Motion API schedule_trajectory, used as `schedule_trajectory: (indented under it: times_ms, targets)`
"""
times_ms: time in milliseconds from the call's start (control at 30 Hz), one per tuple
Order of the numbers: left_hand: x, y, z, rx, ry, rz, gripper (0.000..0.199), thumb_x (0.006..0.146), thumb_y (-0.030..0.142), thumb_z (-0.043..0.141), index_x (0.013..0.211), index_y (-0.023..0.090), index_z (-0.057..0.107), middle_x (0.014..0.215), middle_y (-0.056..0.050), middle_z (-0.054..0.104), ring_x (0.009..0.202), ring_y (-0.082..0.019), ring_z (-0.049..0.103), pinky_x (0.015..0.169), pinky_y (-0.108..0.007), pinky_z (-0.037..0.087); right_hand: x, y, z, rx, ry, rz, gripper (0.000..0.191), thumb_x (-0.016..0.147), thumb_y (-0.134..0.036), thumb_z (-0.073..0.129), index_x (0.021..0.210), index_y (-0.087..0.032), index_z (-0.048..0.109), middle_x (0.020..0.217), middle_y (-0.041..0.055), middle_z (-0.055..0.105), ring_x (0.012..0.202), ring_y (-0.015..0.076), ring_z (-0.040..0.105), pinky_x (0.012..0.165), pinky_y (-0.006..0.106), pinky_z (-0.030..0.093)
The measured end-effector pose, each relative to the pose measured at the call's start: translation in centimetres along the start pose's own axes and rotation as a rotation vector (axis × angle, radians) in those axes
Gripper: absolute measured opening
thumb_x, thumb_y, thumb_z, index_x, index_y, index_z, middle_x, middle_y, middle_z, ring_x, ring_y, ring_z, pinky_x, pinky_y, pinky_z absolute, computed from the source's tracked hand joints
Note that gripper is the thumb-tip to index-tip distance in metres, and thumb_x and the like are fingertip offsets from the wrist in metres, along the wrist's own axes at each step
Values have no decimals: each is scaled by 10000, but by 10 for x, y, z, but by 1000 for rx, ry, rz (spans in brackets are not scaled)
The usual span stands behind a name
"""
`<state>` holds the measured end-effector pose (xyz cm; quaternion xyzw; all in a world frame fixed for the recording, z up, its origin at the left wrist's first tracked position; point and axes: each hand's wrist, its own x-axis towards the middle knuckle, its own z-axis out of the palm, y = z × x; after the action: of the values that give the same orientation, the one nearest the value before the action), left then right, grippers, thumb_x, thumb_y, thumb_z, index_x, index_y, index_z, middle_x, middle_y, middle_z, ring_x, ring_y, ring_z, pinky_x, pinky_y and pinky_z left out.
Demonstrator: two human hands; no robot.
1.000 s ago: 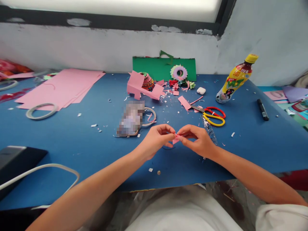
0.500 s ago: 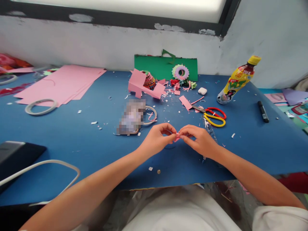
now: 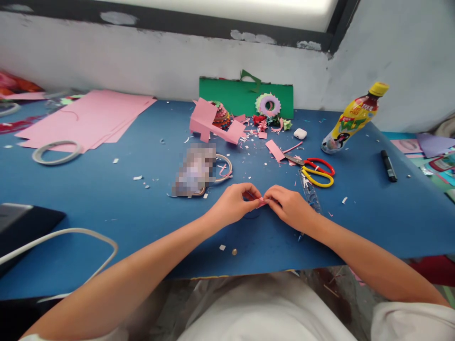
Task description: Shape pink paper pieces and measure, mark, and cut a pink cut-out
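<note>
Between the fingertips of both hands is a small piece of pink paper point(image 3: 262, 203), mostly covered by the fingers. My left hand point(image 3: 237, 201) pinches it from the left side. From the right, my right hand point(image 3: 289, 204) grips it with thumb and index finger. Scissors point(image 3: 316, 172) with one red and one yellow handle lie just beyond my right hand, their blades by a pink paper scrap point(image 3: 275, 150). A clear ruler point(image 3: 310, 192) lies partly under my right hand and wrist.
A phone point(image 3: 196, 170) with a blurred-out face lies beside a tape roll point(image 3: 224, 168). Cut pink paper point(image 3: 203, 116), a white earbud case point(image 3: 300, 134) and a drink bottle point(image 3: 350, 121) are farther back. Pink sheets point(image 3: 88, 116) lie left; a black marker point(image 3: 388, 166) lies right.
My right fingers have curled in closer over the pink paper, and less of it shows. Both hands stay in nearly the same place. The view has shifted slightly.
</note>
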<state>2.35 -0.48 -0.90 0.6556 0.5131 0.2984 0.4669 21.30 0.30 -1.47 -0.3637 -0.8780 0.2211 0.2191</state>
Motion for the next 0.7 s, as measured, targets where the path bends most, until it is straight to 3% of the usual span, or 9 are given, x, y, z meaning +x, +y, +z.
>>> schedule_trajectory:
  times_ms: [167,333,433,567,700]
  targets:
    - [3,-4,0,-99,-41,-80,216,719,358,642,775,152,608,692,-23,646,582,-117,588,548,-230,495,-1,0,1,-55,17,-15,156,901,-182,435,897,-187,591,926,57,623,816,163,589,751,280,451]
    - [5,-3,0,-240,-45,-150,195,720,315,633,795,139,593,725,-32,633,694,-134,614,587,-240,539,-1,0,2,-50,52,-1,152,900,-198,452,898,-191,604,935,52,637,842,163,600,765,278,454]
    - [5,-1,-1,-214,-24,-169,181,734,294,605,825,140,581,742,-37,633,710,-144,620,574,-244,542,0,1,2,-37,59,8,151,893,-183,460,892,-192,611,932,50,642,854,160,601,774,278,454]
    - [4,1,-5,42,-35,-23,139,766,260,557,835,150,608,722,-21,635,613,-122,594,539,-227,509,0,1,2,-34,54,1,140,884,-161,466,904,-191,601,933,44,635,854,151,599,773,266,453]
    - [3,3,-7,332,-52,222,116,796,230,547,809,156,634,779,-25,625,685,-123,592,586,-204,471,0,2,2,-71,30,-14,131,881,-147,461,928,-181,578,945,47,614,837,148,591,753,253,452]
